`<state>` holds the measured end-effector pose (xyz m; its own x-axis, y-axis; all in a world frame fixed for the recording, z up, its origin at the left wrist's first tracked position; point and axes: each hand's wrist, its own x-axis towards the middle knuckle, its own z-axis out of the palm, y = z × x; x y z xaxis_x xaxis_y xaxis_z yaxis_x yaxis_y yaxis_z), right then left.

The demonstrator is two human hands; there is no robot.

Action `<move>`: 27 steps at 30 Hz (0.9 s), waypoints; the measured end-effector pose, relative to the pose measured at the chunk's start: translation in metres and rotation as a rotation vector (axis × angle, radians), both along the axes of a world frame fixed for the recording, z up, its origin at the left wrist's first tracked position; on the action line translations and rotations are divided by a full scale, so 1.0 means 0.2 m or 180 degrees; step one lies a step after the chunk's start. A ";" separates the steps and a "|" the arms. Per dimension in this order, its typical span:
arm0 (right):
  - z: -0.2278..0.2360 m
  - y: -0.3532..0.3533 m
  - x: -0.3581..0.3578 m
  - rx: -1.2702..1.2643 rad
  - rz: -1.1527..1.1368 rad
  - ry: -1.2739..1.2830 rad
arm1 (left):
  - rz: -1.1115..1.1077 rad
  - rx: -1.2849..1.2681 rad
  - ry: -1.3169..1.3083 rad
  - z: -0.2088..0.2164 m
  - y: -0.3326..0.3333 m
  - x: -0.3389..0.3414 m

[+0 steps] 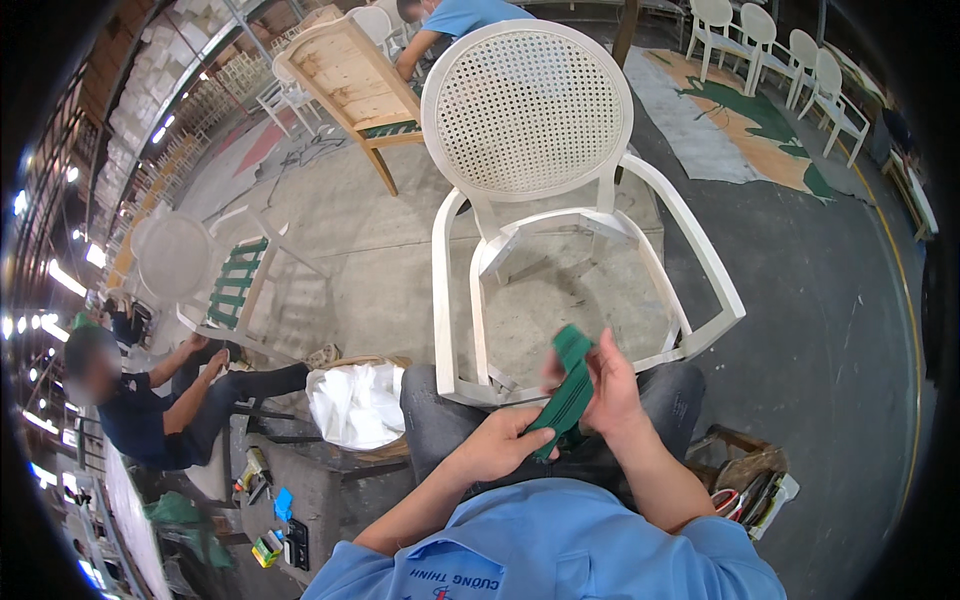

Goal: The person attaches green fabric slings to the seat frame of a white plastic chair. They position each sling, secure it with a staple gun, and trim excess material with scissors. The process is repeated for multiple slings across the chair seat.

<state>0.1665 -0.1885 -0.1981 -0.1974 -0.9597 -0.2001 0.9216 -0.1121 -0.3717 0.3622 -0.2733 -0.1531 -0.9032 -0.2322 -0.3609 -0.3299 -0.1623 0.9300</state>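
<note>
A length of green webbing strap (566, 398) with dark lengthwise stripes is folded over between my hands. My left hand (505, 440) pinches its lower part between thumb and fingers. Around the upper part is my right hand (612, 395), its fingertips slightly blurred behind the strap. Just beyond my hands stands a white armchair frame (590, 218), its oval back a woven cane-like mesh (527, 108). The seat opening has no webbing across it, and the floor shows through. Both my knees are close to the frame's near edge.
A box holding white bags (357, 405) sits left of my knee. Tools lie in a holder (755, 495) at my right. On a grey stool (300, 480) are a nail gun (254, 468) and small boxes. Co-workers sit at left and far ahead, near other chair frames (240, 275).
</note>
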 end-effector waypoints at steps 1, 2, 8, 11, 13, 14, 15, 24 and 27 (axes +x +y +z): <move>-0.03 -0.02 -0.05 0.0073 -0.0178 -0.0008 | -0.0055 -0.0035 -0.0081 -0.02 0.01 0.02; -0.05 -0.03 -0.11 0.0145 -0.0375 -0.0006 | -0.0098 -0.0261 -0.0138 -0.04 0.01 0.03; 0.03 0.00 -0.46 0.0865 -0.1928 0.0917 | 0.0443 -0.2229 -0.0281 -0.03 0.00 0.19; 0.15 0.03 -0.60 0.1071 -0.2730 0.1945 | 0.0667 -0.2948 -0.0098 -0.07 0.00 0.22; 0.27 0.02 -0.64 0.1311 -0.3230 0.2910 | 0.0630 -0.2982 -0.0166 -0.09 0.05 0.17; 0.36 0.00 -0.64 0.1292 -0.3469 0.2986 | 0.0550 -0.3000 -0.0133 -0.11 0.07 0.15; 0.46 -0.03 -0.64 0.1262 -0.3714 0.3070 | 0.0475 -0.3020 -0.0088 -0.14 0.08 0.13; 0.53 -0.13 -0.37 0.2005 -0.1563 0.5620 | -0.0101 -0.2124 -0.0204 -0.29 0.01 0.08; 0.12 -0.09 -0.09 0.1752 0.0064 0.6641 | 0.1122 -0.1122 0.0486 -0.24 -0.05 -0.08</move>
<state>0.1487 -0.2062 -0.1743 -0.4328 -0.9000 0.0517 -0.7599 0.3334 -0.5580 0.3471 -0.2838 -0.2001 -0.7846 -0.6153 -0.0762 -0.1680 0.0926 0.9814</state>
